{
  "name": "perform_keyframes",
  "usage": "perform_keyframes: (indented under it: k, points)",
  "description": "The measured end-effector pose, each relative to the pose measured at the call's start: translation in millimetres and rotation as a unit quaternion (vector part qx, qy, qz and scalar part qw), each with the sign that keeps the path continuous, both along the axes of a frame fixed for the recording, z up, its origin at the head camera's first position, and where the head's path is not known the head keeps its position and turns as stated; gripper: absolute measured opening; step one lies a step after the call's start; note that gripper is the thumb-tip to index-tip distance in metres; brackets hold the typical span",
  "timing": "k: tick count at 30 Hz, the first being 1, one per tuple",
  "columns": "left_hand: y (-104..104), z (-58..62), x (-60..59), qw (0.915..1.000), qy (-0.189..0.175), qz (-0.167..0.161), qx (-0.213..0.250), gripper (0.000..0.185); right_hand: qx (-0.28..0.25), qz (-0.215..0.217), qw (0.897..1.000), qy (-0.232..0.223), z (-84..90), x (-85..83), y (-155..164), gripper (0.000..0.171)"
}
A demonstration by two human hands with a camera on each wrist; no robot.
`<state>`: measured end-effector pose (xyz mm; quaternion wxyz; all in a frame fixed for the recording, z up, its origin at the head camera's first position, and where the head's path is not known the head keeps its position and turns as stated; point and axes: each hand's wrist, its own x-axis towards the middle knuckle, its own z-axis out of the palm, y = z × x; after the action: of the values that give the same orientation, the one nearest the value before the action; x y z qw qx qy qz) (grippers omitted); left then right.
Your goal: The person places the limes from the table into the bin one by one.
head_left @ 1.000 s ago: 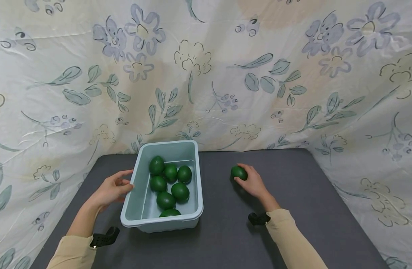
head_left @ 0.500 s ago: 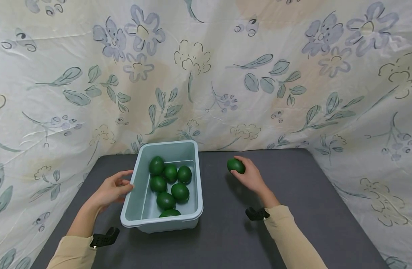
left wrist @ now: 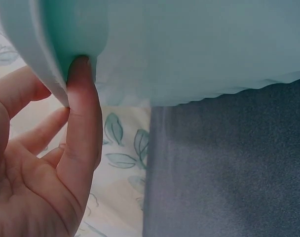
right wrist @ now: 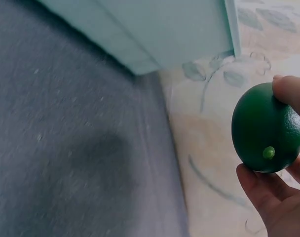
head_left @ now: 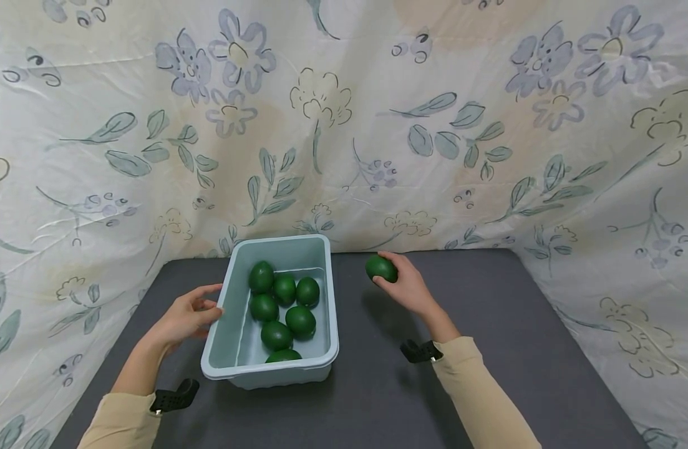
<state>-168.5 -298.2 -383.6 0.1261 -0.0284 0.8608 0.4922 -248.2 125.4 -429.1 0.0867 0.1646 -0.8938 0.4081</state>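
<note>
At the near edge of the dark grey table [head_left: 377, 399], my two sleeved forearms come in at about seven and five o'clock, each with a black strap at the wrist. Just beyond them stands the pale blue tub [head_left: 324, 299], long side running away from me, with seven dark green limes [head_left: 300, 319] lying loose on its floor, most of them bunched toward the far half. My left hand [head_left: 183, 318] sits at the tub's nine o'clock side; the thumb [left wrist: 81, 128] is pressed up under the rolled rim while the other fingers lie loosely curved along the outer wall, so it steadies the tub rather than wraps it.

Farther off, at about three o'clock from the tub's far corner, my right hand [head_left: 406, 288] is raised above the table with its wrist bent upward. It holds one lime [head_left: 381, 268] between thumb and curled fingertips. That lime is glossy, deep green, egg-shaped, with fine pebbled skin and a small paler green nub at one end, seen in the wrist view [right wrist: 267, 129]. It hangs clear of the tabletop, near the tub's right rim but not touching it.

Behind everything, at twelve o'clock, hangs the floral cloth [head_left: 344, 125], cream with grey-blue flowers and leaves.
</note>
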Motion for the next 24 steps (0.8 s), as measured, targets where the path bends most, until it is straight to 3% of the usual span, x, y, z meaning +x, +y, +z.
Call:
perform_keyframes:
  k: [24]
  points:
    - [1,0.3,-0.2,1.0000,0.002,0.002,0.002,0.064,-0.014,0.067,0.997,0.031,41.3,4.4,-62,0.055]
